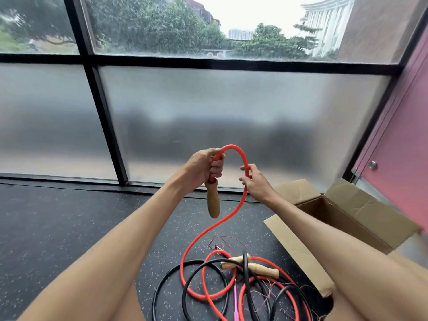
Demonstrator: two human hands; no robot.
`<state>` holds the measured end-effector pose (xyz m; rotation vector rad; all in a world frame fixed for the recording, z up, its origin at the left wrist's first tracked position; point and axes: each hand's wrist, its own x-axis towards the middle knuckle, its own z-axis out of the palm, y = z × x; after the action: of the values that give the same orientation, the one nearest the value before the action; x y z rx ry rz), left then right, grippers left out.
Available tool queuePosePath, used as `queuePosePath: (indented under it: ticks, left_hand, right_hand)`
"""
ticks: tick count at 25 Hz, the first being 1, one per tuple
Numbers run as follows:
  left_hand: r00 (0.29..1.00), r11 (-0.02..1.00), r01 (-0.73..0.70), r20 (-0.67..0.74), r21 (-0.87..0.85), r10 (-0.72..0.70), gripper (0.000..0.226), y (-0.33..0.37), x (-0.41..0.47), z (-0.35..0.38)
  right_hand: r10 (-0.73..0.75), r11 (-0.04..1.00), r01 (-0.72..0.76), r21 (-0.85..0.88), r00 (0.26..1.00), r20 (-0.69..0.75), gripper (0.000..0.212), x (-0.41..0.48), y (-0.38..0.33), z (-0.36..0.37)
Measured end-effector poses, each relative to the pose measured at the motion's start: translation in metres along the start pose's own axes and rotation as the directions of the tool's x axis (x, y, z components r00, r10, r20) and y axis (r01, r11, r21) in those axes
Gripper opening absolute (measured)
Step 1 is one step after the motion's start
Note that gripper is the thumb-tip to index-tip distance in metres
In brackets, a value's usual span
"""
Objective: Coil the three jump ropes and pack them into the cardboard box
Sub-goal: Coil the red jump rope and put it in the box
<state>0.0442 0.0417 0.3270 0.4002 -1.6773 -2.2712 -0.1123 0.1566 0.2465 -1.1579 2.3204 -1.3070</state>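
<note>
My left hand [203, 167] grips the top of a wooden handle [213, 200] of the red jump rope [240, 156], which arcs up out of my fist. My right hand [256, 181] pinches the same red rope just right of the arc. Below it the rope runs down to a tangle on the floor with a black rope [183, 288], more wooden handles [252, 266] and a thin pink rope with a pink handle [235, 300]. The open cardboard box [361, 202] stands on the floor to the right, partly behind my right arm.
A dark speckled floor [69, 228] lies under everything. A frosted glass wall with black frames [104, 117] stands close ahead. A pink door [398, 158] is at the right, behind the box. My knees fill the lower corners.
</note>
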Motion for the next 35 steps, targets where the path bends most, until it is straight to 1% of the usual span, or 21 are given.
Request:
queuePosePath:
  ticks: [3,5,7,8,10,13,15,16,18,20,22,23,24,26,27,29,30,32,33,34,35]
  left_hand:
    - [0.997,0.998,-0.028,0.064,-0.061,0.032,0.026,0.003,0.004,0.012]
    - [0.994,0.993,-0.083,0.060,-0.086,0.088,0.024,0.001,0.008,0.017]
    - [0.988,0.985,-0.144,0.035,-0.097,0.148,0.024,-0.003,0.011,0.016]
    - [0.984,0.979,-0.175,0.014,-0.103,0.178,0.023,-0.005,0.012,0.014]
    - [0.969,0.961,-0.248,-0.050,-0.123,0.244,0.019,-0.007,0.014,0.009]
    - [0.927,0.925,-0.363,-0.139,-0.107,0.348,0.010,-0.008,0.019,-0.007]
    - [0.896,0.905,-0.422,-0.174,-0.046,0.409,0.008,-0.010,0.020,-0.017]
    - [0.877,0.894,-0.447,-0.196,0.006,0.439,0.008,-0.012,0.020,-0.022]
    - [0.828,0.863,-0.474,-0.245,0.175,0.504,0.009,-0.017,0.021,-0.029]
    - [0.775,0.804,-0.476,-0.262,0.356,0.575,0.009,-0.022,0.021,-0.033]
    - [0.726,0.721,-0.458,-0.250,0.521,0.641,0.009,-0.027,0.022,-0.037]
    - [0.713,0.660,-0.425,-0.221,0.619,0.666,0.009,-0.031,0.023,-0.039]
    - [0.716,0.585,-0.378,-0.174,0.717,0.676,0.010,-0.035,0.023,-0.042]
    - [0.752,0.416,-0.283,-0.070,0.864,0.656,0.012,-0.043,0.025,-0.050]
    - [0.779,0.340,-0.239,-0.029,0.910,0.626,0.013,-0.046,0.024,-0.054]
    - [0.845,0.211,-0.151,0.015,0.966,0.535,0.014,-0.049,0.022,-0.060]
    - [0.876,0.168,-0.111,0.017,0.979,0.481,0.016,-0.048,0.021,-0.061]
    - [0.922,0.145,-0.035,-0.024,0.989,0.385,0.019,-0.044,0.016,-0.058]
    - [0.934,0.155,0.003,-0.058,0.988,0.352,0.020,-0.041,0.016,-0.058]
    - [0.942,0.176,0.037,-0.093,0.984,0.323,0.022,-0.038,0.015,-0.059]
    - [0.947,0.199,0.065,-0.124,0.978,0.297,0.023,-0.035,0.015,-0.060]
  right_hand:
    - [0.136,0.987,-0.144,0.064,0.984,0.113,0.018,0.004,0.010,0.005]
    - [0.218,0.967,-0.239,0.088,0.955,0.200,0.021,0.003,0.018,0.012]
    - [0.247,0.955,-0.283,0.090,0.925,0.290,0.023,-0.001,0.023,0.021]
    - [0.238,0.957,-0.277,0.084,0.918,0.316,0.019,-0.004,0.022,0.025]
    - [0.192,0.965,-0.239,0.110,0.927,0.323,0.009,-0.011,0.014,0.031]
    - [0.153,0.953,-0.224,0.203,0.937,0.316,0.015,-0.019,0.001,0.037]
    - [0.150,0.933,-0.248,0.259,0.926,0.347,0.017,-0.024,-0.008,0.039]
    - [0.135,0.935,-0.238,0.262,0.924,0.359,0.016,-0.026,-0.013,0.041]
    - [0.074,0.976,-0.137,0.170,0.940,0.334,0.015,-0.032,-0.022,0.045]
    - [-0.028,0.999,0.031,-0.007,0.957,0.289,0.015,-0.037,-0.028,0.051]
    - [-0.135,0.964,0.188,-0.188,0.955,0.263,0.021,-0.040,-0.029,0.055]
    - [-0.185,0.938,0.245,-0.246,0.952,0.242,0.020,-0.041,-0.030,0.056]
    - [-0.240,0.910,0.297,-0.291,0.947,0.214,0.016,-0.040,-0.031,0.056]
    - [-0.341,0.847,0.384,-0.367,0.923,0.180,0.005,-0.037,-0.035,0.052]
    - [-0.379,0.814,0.420,-0.401,0.908,0.180,0.004,-0.036,-0.036,0.049]
    - [-0.439,0.733,0.475,-0.487,0.877,0.195,0.012,-0.035,-0.038,0.044]
    - [-0.474,0.680,0.500,-0.536,0.858,0.199,0.014,-0.035,-0.038,0.043]
    - [-0.558,0.582,0.544,-0.604,0.808,0.190,0.012,-0.037,-0.039,0.041]
    - [-0.592,0.568,0.559,-0.604,0.788,0.171,0.009,-0.038,-0.040,0.039]
    - [-0.618,0.579,0.571,-0.583,0.773,0.144,0.009,-0.039,-0.042,0.036]
    - [-0.638,0.596,0.580,-0.555,0.762,0.111,0.014,-0.040,-0.043,0.033]
